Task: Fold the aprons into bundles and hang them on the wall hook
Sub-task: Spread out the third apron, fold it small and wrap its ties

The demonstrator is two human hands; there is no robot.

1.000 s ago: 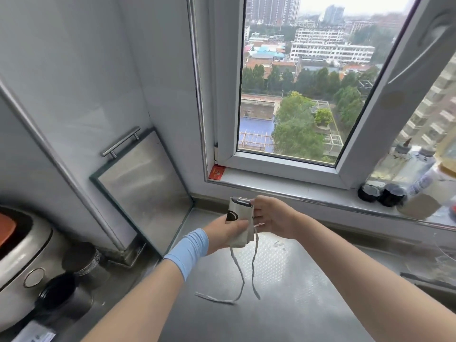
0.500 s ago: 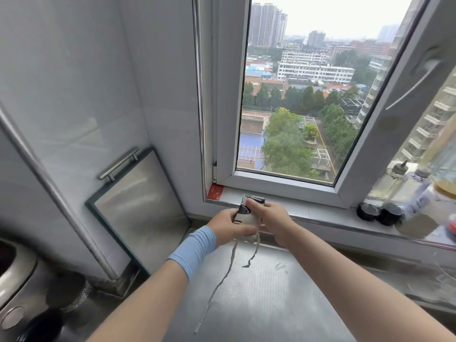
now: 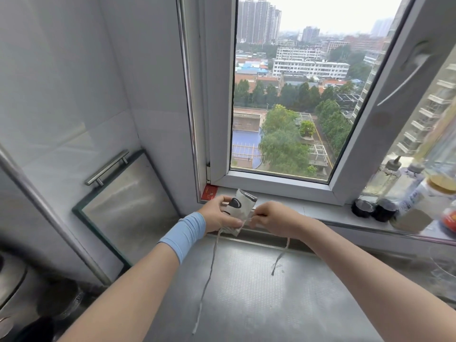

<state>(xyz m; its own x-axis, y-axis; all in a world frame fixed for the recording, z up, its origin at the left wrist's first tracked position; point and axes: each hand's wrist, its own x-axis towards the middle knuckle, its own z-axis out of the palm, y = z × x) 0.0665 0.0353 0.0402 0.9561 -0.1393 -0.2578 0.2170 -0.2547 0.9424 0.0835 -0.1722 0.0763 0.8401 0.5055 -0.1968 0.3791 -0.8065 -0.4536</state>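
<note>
A small rolled apron bundle (image 3: 240,206), off-white with black marks, is held upright just in front of the window sill. My left hand (image 3: 219,215), with a light blue wristband, grips the bundle from the left. My right hand (image 3: 274,218) pinches one of the apron's thin white strings (image 3: 280,257) right beside the bundle. A second string (image 3: 209,275) hangs long from the bundle down to the counter. No wall hook is in view.
A steel counter (image 3: 259,292) lies below my hands. A glass-edged metal board with a handle (image 3: 123,201) leans against the left wall. Bottles and jars (image 3: 394,193) crowd the sill at the right. A pot (image 3: 9,280) sits at the far left.
My hands and the bundle rose toward the sill. My right hand moved off the bundle's top and pulled one string out to the right; the other string now hangs straight.
</note>
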